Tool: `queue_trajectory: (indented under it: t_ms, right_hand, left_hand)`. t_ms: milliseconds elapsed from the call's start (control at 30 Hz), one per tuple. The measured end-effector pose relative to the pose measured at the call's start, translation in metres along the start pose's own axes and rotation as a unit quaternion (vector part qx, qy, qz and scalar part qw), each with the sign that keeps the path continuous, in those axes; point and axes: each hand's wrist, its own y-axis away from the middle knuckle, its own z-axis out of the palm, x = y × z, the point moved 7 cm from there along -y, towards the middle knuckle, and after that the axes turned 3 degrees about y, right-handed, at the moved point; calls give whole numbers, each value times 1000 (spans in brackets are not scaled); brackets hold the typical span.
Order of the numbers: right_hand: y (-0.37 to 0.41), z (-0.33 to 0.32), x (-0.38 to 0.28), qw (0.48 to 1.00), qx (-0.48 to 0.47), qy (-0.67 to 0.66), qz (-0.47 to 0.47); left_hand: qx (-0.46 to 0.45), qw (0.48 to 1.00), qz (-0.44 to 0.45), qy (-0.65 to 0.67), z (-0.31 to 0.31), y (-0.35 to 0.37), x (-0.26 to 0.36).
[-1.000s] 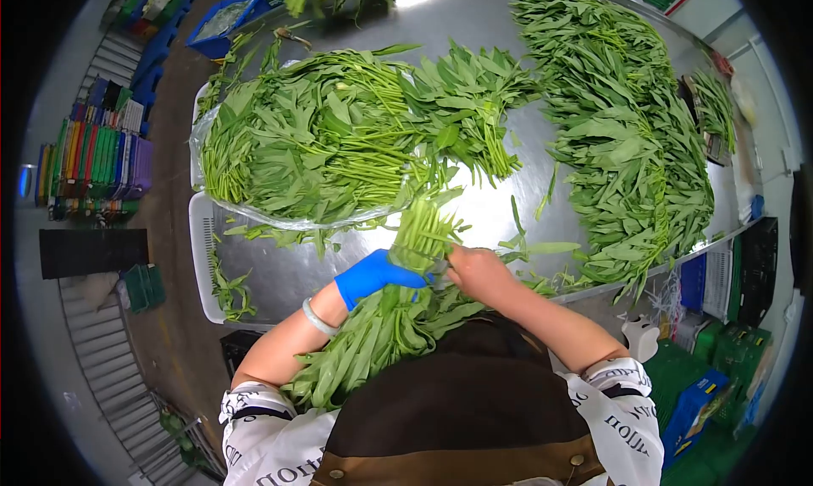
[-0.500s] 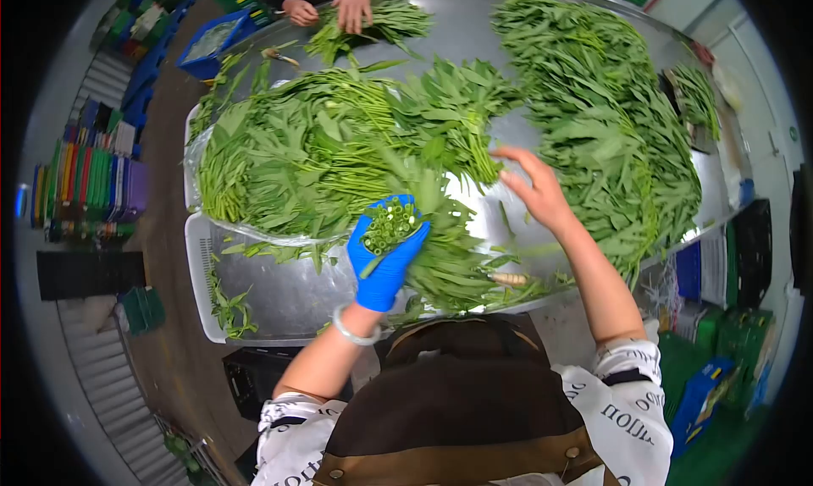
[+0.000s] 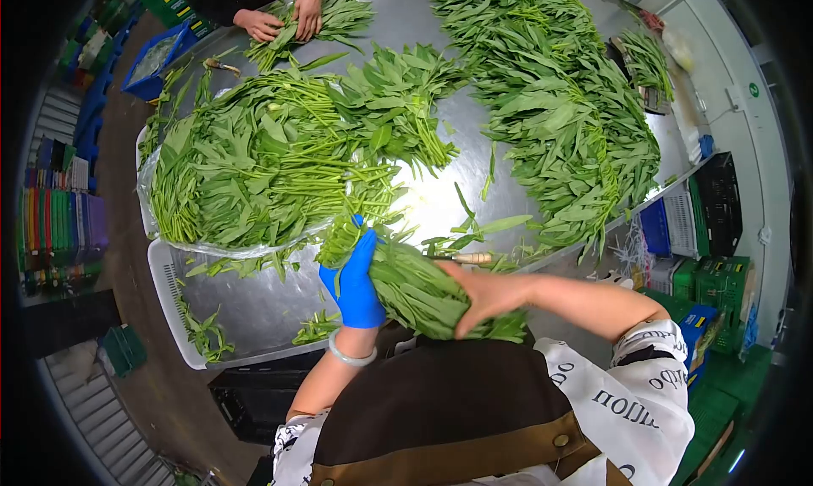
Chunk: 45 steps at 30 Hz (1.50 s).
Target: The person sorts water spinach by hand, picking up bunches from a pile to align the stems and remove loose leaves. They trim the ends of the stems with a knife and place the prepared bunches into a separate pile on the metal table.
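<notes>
Bunch of greens (image 3: pixel 417 291) held near stem end by left grip (image 3: pixel 356 283), leaves toward 4 o'clock; leafy end touched by wide-spread right grip (image 3: pixel 487 295). Wooden handle (image 3: pixel 472 258) at its 11 o'clock.

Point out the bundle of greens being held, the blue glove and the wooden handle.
Bundle of greens (image 3: pixel 415 288): head view, on its leafy middle.
Blue glove (image 3: pixel 359 293): head view, on the part below the fingers.
Wooden handle (image 3: pixel 472 258): head view, on its middle.

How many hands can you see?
4. The left hand, gloved blue, holds a leafy bundle; the right hand touches it. Across the table, another person's one hand and other hand touch greens.
</notes>
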Motion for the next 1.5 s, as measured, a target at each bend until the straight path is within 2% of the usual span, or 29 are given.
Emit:
queue_trajectory:
  t_ms: [67, 100, 200, 333, 400, 433, 533, 600, 667, 700, 767, 800, 833, 867, 900, 933, 1000, 1033, 1067, 1100, 1133, 1200, 1267, 1300, 1333, 1400, 1433, 1467, 1500]
  right_hand:
    - [-14, 26, 22, 996, 28, -50, -75]
    - [-18, 27, 30, 994, 59, -90, -19]
    - [-23, -11, 33, 992, 101, 38, 69]
    - [-23, -40, 34, 995, 40, 60, 63]
    - [-6, -9, 20, 999, 24, 17, 38]
    - [-14, 7, 68, 998, 34, -40, -21]
    - [-10, 19, 42, 995, 30, -89, 18]
    - [-11, 9, 49, 996, 67, -33, 43]
    - [-9, -13, 35, 989, 112, -8, 93]
    - [-4, -26, 17, 986, 153, -16, 65]
    - [-9, -37, 20, 988, 144, -45, -12]
    - [-13, -43, 26, 987, 142, -61, -52]
    - [-20, -47, 52, 988, 124, -87, 30]
    - [-23, -54, 71, 981, 153, 10, 116]
    - [-26, -63, 85, 957, 180, 109, 197]
    - [-28, -75, 95, 916, 206, 209, 272]
    - [-27, -84, 93, 969, 187, 90, 135]
    - [-24, -81, 91, 979, 178, 31, 90]
    - [-19, -69, 85, 984, 167, -35, 52]
    - [-17, -73, 76, 975, 205, 72, 48]
    - [-16, -72, 64, 969, 209, 111, 76]
    - [-16, -74, 42, 949, 217, 192, 124]
    - [-16, -70, 31, 931, 199, 257, 166]
    - [-15, -67, 21, 906, 190, 314, 212]
    - [-15, -66, 17, 875, 181, 370, 255]
    - [-4, -70, 17, 887, 220, 355, 197]
    - [4, -73, 21, 900, 234, 325, 170]
    - [10, -76, 23, 913, 248, 292, 143]
    - [17, -75, 15, 911, 252, 293, 145]
  left_hand:
    - [-2, 1000, -24, 16, 14, 2, -1]
    - [-2, 999, -36, 25, 18, 2, -3]
    - [16, 992, -67, 103, 11, -11, -12]
    - [24, 999, -16, 44, -4, -13, -14]
    - [29, 995, -81, 56, -20, -12, -26]
    - [26, 992, -102, 73, -29, -14, -36]
    - [9, 993, -90, 81, -28, -16, -43]
    - [-23, 993, -90, 74, -17, -21, -35]
    - [-126, 986, -113, 10, -16, -24, -20]
    - [-168, 978, -121, -33, -21, -25, -17]
    - [-249, 955, -145, -67, -28, -20, -10]
    - [-258, 952, -110, -124, -34, -24, -13]
    - [-265, 944, -77, -182, -44, -29, -27]
    - [-272, 931, -44, -239, -57, -36, -46]
    - [-258, 866, 143, -404, -78, -45, -64]
    - [-179, 831, 59, -523, -109, -59, -94]
    - [-94, 902, 40, -419, -154, -73, -114]
    - [-43, 948, -68, -309, -172, -78, -118]
    - [11, 964, -182, -192, -181, -74, -122]
    - [-56, 978, -199, -31, -167, -73, -116]
    - [-88, 974, -209, -2, -150, -70, -102]
    - [-153, 962, -220, 55, -108, -66, -82]
    - [-209, 955, -198, -73, -89, -63, -89]
    - [-247, 954, -137, -100, -60, -56, -70]
    - [-201, 965, -101, -138, -68, -60, -74]
    - [-61, 986, -66, -144, -101, -81, -81]
    - [-62, 991, -50, -104, -103, -86, -62]
    - [18, 998, -32, -47, -113, -90, -42]
    - [37, 999, -37, -3, -123, -93, -26]
